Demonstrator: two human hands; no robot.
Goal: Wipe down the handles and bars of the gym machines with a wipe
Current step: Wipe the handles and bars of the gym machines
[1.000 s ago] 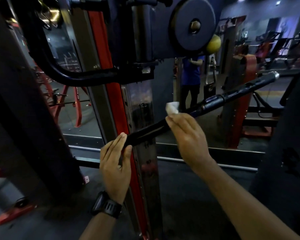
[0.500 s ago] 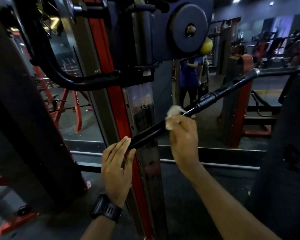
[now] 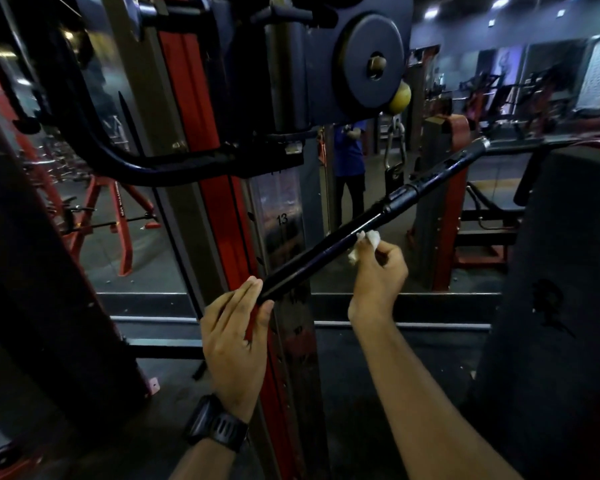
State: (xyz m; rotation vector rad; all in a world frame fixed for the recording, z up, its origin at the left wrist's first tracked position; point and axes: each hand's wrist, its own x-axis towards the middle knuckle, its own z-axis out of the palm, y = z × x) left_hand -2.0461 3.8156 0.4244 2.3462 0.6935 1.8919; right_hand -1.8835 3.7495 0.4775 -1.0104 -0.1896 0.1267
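Now my left hand (image 3: 234, 336) steadies the bar (image 3: 326, 251) end, fingers straight (thumb alongside); my right hand (image 3: 378, 278) pinches the wipe (image 3: 368, 239) at its underside.

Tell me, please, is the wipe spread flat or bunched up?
Bunched up: the wipe is a crumpled wad pinched by the right hand.

Ceiling lights (image 3: 498, 2) are glowing over a dim gym. Red frames (image 3: 125, 244) are standing on the dark floor (image 3: 458, 358), and a person in blue (image 3: 349, 154) is standing behind.
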